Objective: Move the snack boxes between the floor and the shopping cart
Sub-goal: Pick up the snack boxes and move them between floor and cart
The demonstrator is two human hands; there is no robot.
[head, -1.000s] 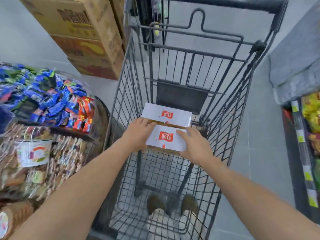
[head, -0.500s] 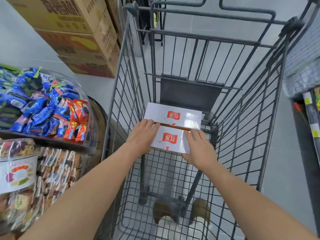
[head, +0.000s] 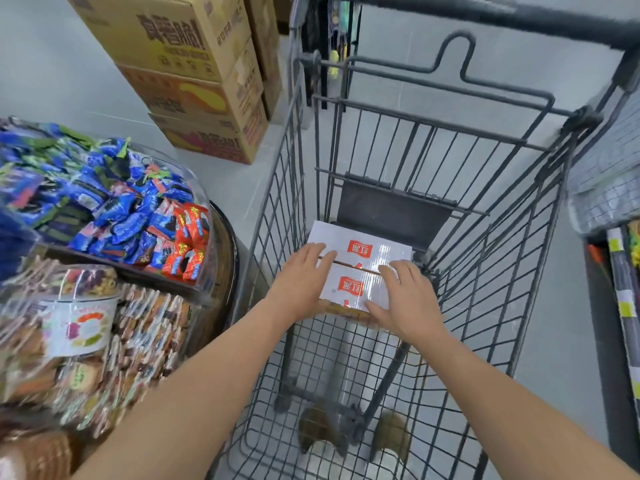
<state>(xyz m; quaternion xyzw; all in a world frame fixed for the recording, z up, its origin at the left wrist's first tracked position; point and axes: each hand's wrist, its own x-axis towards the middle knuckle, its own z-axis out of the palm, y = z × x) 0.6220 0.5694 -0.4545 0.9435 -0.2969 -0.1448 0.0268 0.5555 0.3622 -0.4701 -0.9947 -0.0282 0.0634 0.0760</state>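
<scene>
Inside shopping cart [head: 394,211]: one snack box [head: 356,268], two red logos [head: 359,247] on top. Left hand [head: 304,282], right hand [head: 405,299] both laid flat-fingered on it, unclenched.

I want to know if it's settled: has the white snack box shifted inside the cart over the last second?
No. The white snack box keeps its far edge right by the dark flap panel throughout; only the camera view shifts.

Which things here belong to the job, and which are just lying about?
Job: snack box, shopping cart, left hand and right hand resting on the box.
Lying about: stacked cardboard cartons, tubs of wrapped snacks.
</scene>
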